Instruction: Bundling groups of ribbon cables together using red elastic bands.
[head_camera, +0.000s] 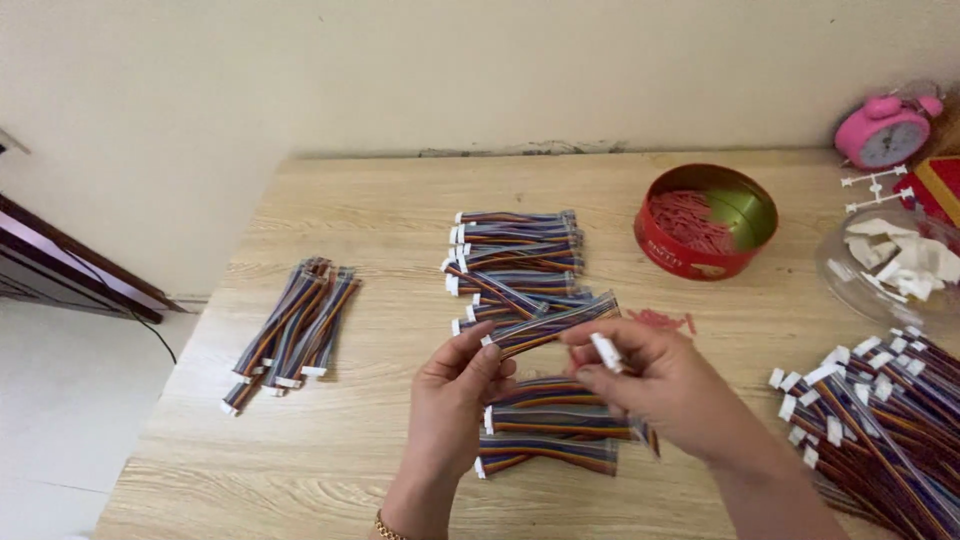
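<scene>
Left hand (455, 385) pinches cable (545, 327) near one end; right hand (655, 385) pinches white plug (606, 352), fingers closed. Cable held level above table (400, 220), over pile (550, 435), taut for handling. Stack (515, 262) behind.

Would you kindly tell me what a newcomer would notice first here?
Centre frame, the left hand and right hand hold a rainbow-coloured ribbon cable bundle above the pale wooden table. Behind sits a round red tin, and a pink alarm clock stands far right.
</scene>
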